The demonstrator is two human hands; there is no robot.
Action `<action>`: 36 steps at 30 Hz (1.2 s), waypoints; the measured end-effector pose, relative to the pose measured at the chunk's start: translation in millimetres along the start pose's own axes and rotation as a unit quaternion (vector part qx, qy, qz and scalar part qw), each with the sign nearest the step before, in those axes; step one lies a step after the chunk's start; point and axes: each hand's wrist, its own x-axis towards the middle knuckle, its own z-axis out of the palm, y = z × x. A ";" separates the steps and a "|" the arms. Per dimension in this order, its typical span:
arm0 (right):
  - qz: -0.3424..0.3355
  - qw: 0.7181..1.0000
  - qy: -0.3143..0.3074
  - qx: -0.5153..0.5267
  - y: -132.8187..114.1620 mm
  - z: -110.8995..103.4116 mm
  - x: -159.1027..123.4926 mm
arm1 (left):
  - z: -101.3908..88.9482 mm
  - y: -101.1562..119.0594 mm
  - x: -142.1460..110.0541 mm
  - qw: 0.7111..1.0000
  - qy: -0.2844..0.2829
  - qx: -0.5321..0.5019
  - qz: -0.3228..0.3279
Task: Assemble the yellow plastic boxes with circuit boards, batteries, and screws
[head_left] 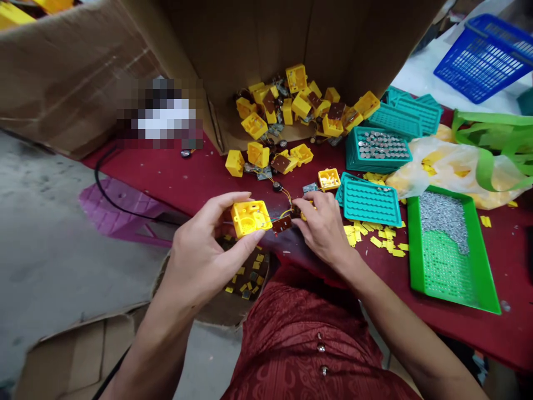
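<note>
My left hand (204, 244) is shut on a small yellow plastic housing (251, 218), with its open side facing up. My right hand (322, 228) pinches thin coloured wires (287, 203) just beyond a small brown circuit board (282, 224), which hangs between my hands. The wires run up to a small round black component (277, 186) on the red tablecloth (200, 178). My fingers hide whatever the wires join under my right hand. Another yellow housing (328, 179) sits just beyond my right hand.
A cardboard box (258, 39) lies on its side, holding a heap of yellow housings (295, 105). To the right are teal trays (370, 203), some with button cells, a green tray of metal pieces (447, 250), and a blue basket (485, 55). Loose yellow pieces lie nearby.
</note>
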 end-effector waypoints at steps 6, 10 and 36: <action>0.004 0.992 0.085 0.097 -1.2 -11.3 -12.1 | 5.3 -3.4 -3.1 0.999 -0.020 -0.024 -0.032; 0.120 0.977 0.028 0.175 -1.4 -38.5 -39.6 | 19.5 -9.2 -11.3 0.995 -0.087 -0.019 -0.044; 0.120 0.992 -0.013 0.039 9.0 -25.3 -99.8 | 56.7 -4.1 -19.5 0.909 -0.110 -0.265 -0.302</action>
